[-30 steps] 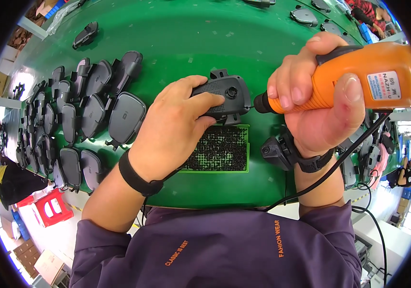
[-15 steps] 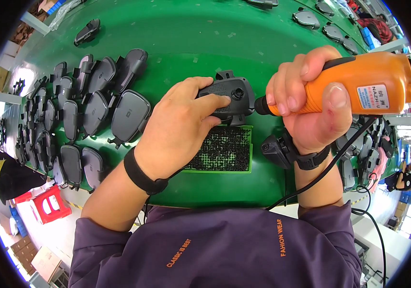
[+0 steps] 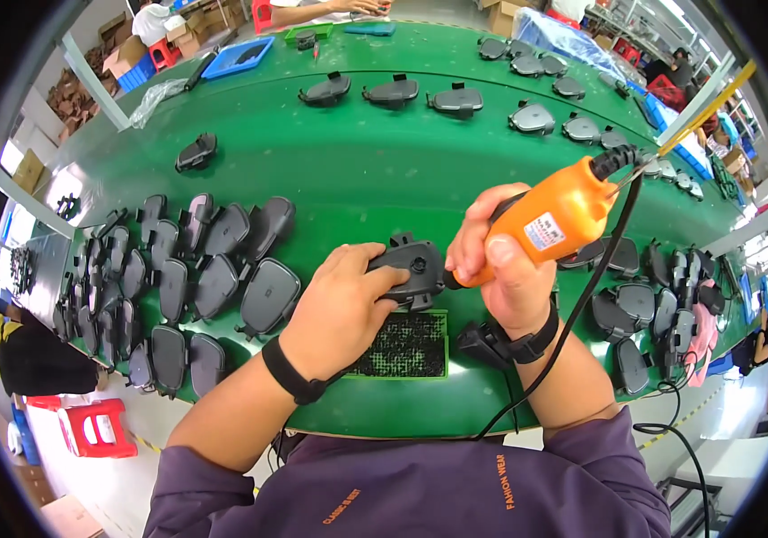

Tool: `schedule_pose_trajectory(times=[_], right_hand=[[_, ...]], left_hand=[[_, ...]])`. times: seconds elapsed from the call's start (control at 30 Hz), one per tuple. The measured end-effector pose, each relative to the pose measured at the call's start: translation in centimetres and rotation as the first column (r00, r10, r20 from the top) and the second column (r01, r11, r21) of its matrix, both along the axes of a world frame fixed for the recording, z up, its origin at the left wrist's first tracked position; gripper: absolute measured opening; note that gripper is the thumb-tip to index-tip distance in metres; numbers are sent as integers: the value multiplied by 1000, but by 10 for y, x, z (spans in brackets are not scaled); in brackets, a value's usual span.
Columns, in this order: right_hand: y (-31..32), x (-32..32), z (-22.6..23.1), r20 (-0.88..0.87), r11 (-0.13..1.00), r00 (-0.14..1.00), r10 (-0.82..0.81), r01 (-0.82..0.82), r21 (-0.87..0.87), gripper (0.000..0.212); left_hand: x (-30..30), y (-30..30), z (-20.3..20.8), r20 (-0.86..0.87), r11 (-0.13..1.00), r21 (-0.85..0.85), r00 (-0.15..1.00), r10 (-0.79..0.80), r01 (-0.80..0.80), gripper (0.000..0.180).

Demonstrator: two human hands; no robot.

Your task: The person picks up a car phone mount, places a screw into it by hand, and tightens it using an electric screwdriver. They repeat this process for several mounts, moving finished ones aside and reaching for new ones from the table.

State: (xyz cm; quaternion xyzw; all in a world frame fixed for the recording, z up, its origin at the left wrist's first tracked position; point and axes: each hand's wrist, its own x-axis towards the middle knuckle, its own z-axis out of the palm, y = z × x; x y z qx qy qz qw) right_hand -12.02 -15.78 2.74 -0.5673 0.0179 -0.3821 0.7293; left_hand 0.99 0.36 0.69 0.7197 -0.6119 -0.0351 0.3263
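My left hand [image 3: 343,309] is closed over a dark grey phone holder [image 3: 420,280], face down with its round black knob up, just above the green table. Its fingers cover the holder's left part. In my right hand [image 3: 518,291] is an orange electric screwdriver [image 3: 552,220], its black nose pointing down and left at the holder's right edge. Whether the bit touches is hidden. Just below the holder lies a shallow green tray [image 3: 446,348] with many tiny black pieces, too small to name.
Many similar phone holders [image 3: 270,291] crowd the table at left, and another group [image 3: 635,305] at right. More stand in a row [image 3: 391,91] farther back. The screwdriver's black cord [image 3: 572,332] hangs past my right forearm. Across the table, another person's arm [image 3: 312,12] shows.
The view has tilted up, showing more of the far table. The screwdriver's back end has swung up and away, so it slants more. Both hands keep their hold.
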Motion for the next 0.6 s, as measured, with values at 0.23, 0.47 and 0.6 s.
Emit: schedule_pose_trajectory(times=[0.23, 0.47, 0.6], right_hand=[[-5, -16, 31, 108, 984, 989, -102, 116, -133, 45], [1, -10, 38, 55, 987, 994, -91, 97, -125, 50], [-2, -14, 28, 80, 983, 994, -70, 83, -163, 50]], left_hand=[[-33, 15, 13, 62, 964, 210, 982, -181, 164, 33], [-33, 8, -20, 101, 965, 136, 966, -238, 223, 14], [-28, 9, -22, 55, 962, 146, 969, -239, 229, 10]])
